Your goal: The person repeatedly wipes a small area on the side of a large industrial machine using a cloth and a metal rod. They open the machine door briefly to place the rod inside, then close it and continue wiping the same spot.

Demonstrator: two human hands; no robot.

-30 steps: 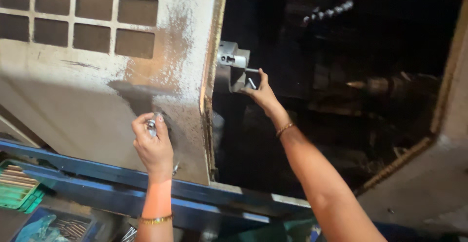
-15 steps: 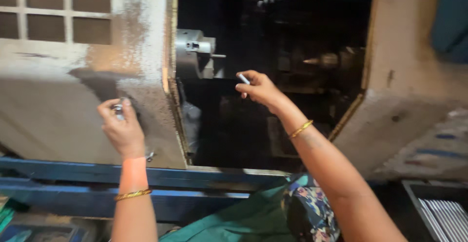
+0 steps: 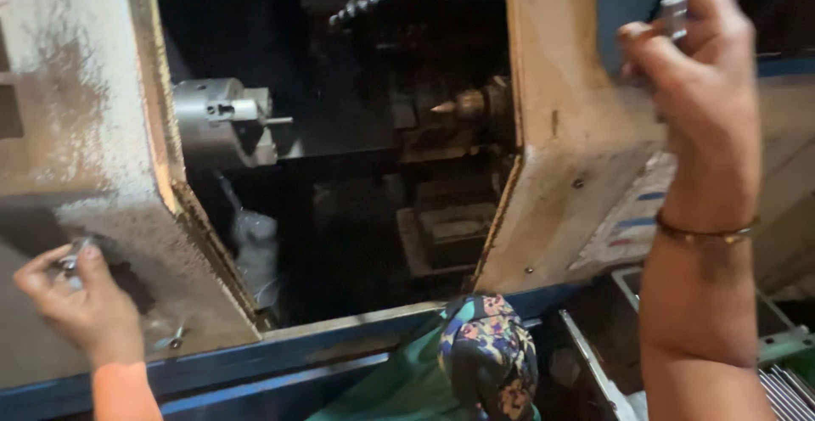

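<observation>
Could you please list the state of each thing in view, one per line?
Machine door: slid open.
Chuck: jaws shut on a thin rod.
Left hand: grip pinching a small metal piece.
Right hand: raised, holding a small metal part.

A steel lathe chuck (image 3: 208,120) sits inside the dark machine opening, a pointed tailstock centre (image 3: 458,105) facing it; patterned cloth (image 3: 488,362) lies below.
</observation>
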